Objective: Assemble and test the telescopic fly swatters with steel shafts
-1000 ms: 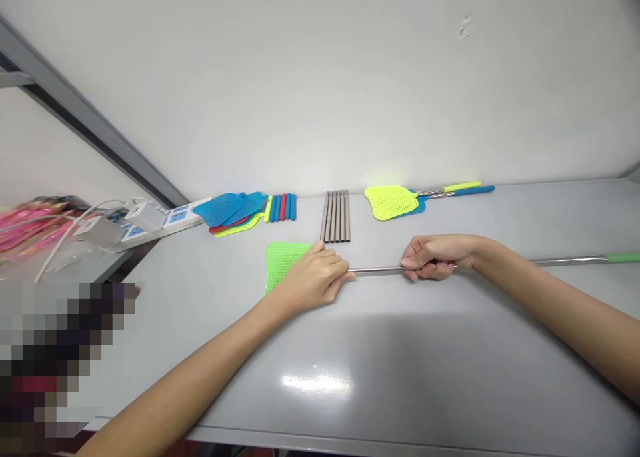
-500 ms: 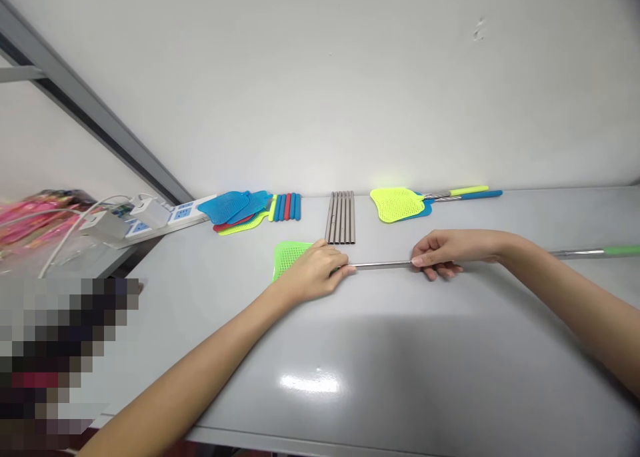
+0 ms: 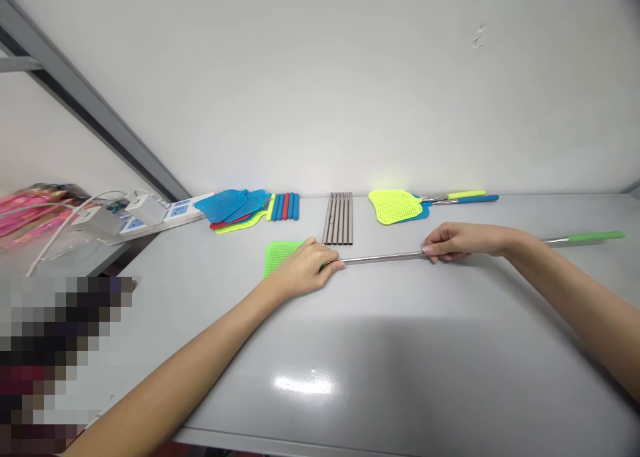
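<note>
A green fly swatter (image 3: 380, 258) with a long metal rod lies across both hands, just over the grey table. My left hand (image 3: 309, 268) is closed around the neck, where the rod meets the perforated green head, and covers part of that head. Farther right, my right hand (image 3: 453, 242) pinches the rod between thumb and fingers. The rod runs on behind my right wrist to a green grip (image 3: 597, 236). Beyond my left hand, several bare metal tubes (image 3: 339, 218) lie side by side.
Loose swatter heads (image 3: 227, 207) and several coloured grips (image 3: 285, 206) lie by the wall at left. Yellow and blue swatters (image 3: 397, 206) with handles lie at back right. A power strip (image 3: 177, 210) with plugged adapters and cables sits at the left edge, near pink wrapped items (image 3: 35, 214).
My right hand has moved right and slightly up along the rod, away from my left hand, which shifted a little left. More rod shows between them, and the green grip sits higher in view.
</note>
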{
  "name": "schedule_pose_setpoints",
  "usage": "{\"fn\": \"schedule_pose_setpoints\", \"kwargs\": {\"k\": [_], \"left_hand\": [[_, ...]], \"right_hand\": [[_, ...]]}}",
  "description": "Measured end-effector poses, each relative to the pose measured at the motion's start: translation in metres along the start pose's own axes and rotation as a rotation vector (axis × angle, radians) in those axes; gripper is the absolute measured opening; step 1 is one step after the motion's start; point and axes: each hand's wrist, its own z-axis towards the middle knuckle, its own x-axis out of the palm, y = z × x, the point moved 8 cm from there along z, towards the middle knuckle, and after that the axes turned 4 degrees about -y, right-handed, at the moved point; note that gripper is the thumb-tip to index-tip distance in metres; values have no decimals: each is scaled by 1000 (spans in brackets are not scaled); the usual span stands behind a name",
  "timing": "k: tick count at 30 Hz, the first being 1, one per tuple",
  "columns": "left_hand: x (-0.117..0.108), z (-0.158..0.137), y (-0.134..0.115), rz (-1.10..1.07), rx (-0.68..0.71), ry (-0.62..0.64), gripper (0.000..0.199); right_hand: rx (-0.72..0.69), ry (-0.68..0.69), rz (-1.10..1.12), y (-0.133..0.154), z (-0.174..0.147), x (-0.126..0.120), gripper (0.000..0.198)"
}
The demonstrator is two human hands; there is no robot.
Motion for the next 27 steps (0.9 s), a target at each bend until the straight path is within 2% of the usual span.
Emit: {"fn": "schedule_pose_setpoints", "kwargs": {"k": [4,9,14,21,27], "left_hand": [[-2,-2,2,15,3,1,32],[-6,-5,4,79,13,-27,30],[-10,-5,0,126,29,-54,30],[-10,-6,-5,186,46,-59,30],[-9,-6,-7,173,50,-46,31]], "right_hand": [[-51,-19,-17,6,2,3,37],[-46,-43,4,11,4,5,34],[4,24,64,10,3,13,32],[5,85,109,12,3,22,32],[-43,29,94,21,9,28,33]]}}
